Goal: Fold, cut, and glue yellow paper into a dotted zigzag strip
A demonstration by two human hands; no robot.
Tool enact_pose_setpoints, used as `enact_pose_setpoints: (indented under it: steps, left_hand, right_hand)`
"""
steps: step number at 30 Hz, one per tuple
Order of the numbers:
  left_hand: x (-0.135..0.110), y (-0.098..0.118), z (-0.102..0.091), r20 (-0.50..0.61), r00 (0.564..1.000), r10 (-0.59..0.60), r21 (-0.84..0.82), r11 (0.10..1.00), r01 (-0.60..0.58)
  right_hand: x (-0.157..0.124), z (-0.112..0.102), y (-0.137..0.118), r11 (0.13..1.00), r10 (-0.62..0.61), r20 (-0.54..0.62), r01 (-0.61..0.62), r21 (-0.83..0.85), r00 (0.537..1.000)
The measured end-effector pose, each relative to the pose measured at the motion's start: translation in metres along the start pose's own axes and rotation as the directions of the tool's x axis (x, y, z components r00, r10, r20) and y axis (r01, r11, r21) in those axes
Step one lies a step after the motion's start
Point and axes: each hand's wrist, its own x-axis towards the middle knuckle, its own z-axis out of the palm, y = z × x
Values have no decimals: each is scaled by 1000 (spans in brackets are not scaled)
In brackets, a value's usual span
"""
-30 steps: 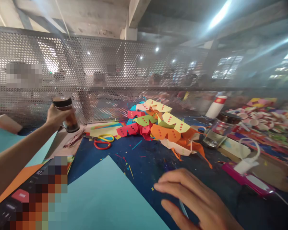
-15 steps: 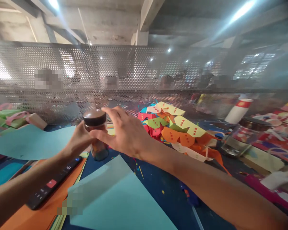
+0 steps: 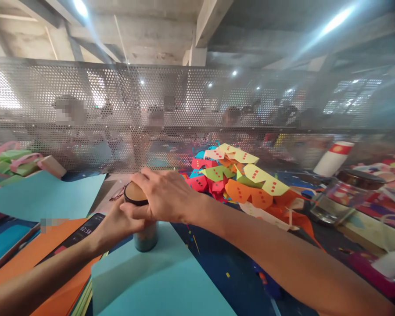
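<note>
A small glass jar with a dark round lid stands on a light blue paper sheet. My left hand is wrapped round the jar's body from the left. My right hand reaches across from the right, with its fingers closed over the lid. Most of the jar's glass is hidden behind both hands.
A heap of coloured paper cut-outs lies behind the jar. A phone rests on orange paper at the left. A tipped glass jar and a white bottle are at the right. A perforated metal screen closes off the back.
My left hand brought the jar from high on the left down onto the blue sheet. My right hand rose from the table, crossed over and closed on the lid.
</note>
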Motion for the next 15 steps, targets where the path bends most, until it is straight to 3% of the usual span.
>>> enact_pose_setpoints:
  steps: [3, 6, 11, 15]
  left_hand:
    - [-1, 0, 0, -4, 1000, 5, -47, 999, -5]
    - [-1, 1, -3, 27, 1000, 4, -73, 997, -2]
    - [-2, -1, -5, 100, 995, -29, -107, 993, 40]
    - [-1, -3, -5, 90, 995, -52, -136, 989, 64]
  right_hand:
    - [-1, -14, 4, 984, -100, 103, 83, 160, 990]
    - [1, -26, 6, 961, -89, 189, 35, 274, 978]
    - [8, -31, 6, 978, -9, 221, -37, 206, 975]
    - [17, -37, 10, 924, -213, 293, 94, 371, 932]
